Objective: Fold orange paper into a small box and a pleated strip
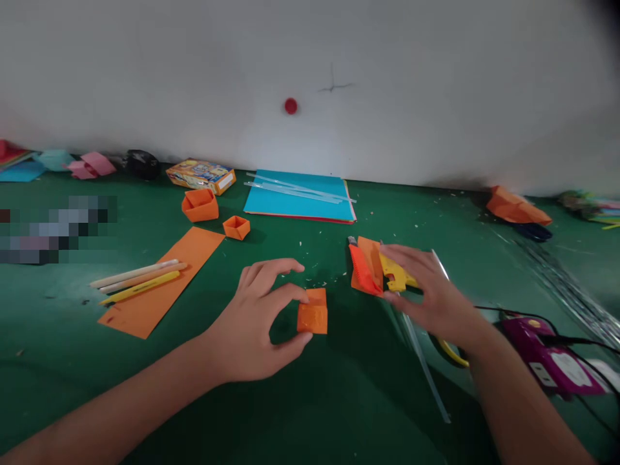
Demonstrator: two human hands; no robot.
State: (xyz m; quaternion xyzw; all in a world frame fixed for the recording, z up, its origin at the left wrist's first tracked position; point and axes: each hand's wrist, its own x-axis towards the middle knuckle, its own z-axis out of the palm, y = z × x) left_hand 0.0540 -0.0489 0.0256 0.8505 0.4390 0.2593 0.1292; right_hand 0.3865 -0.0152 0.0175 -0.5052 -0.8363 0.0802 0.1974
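My left hand [264, 323] pinches a small folded orange paper piece [312, 312] between thumb and index finger, low over the green table. A shiny patch shows on the paper. At the right, my right hand [423, 287] is curved round the yellow glue gun [398, 274], with thumb and fingers on either side of it. Beside the glue gun lies a folded orange paper [369, 258] with a bright orange-red cutter [362, 268] on it. A clear glue stick [423, 365] extends below my right hand.
An orange strip [159, 287] with pencils [140, 283] lies left, near two orange paper boxes [200, 205]. Blue sheets [300, 200] and a patterned box [201, 175] are by the wall. A purple power strip [549, 355] with cables sits right.
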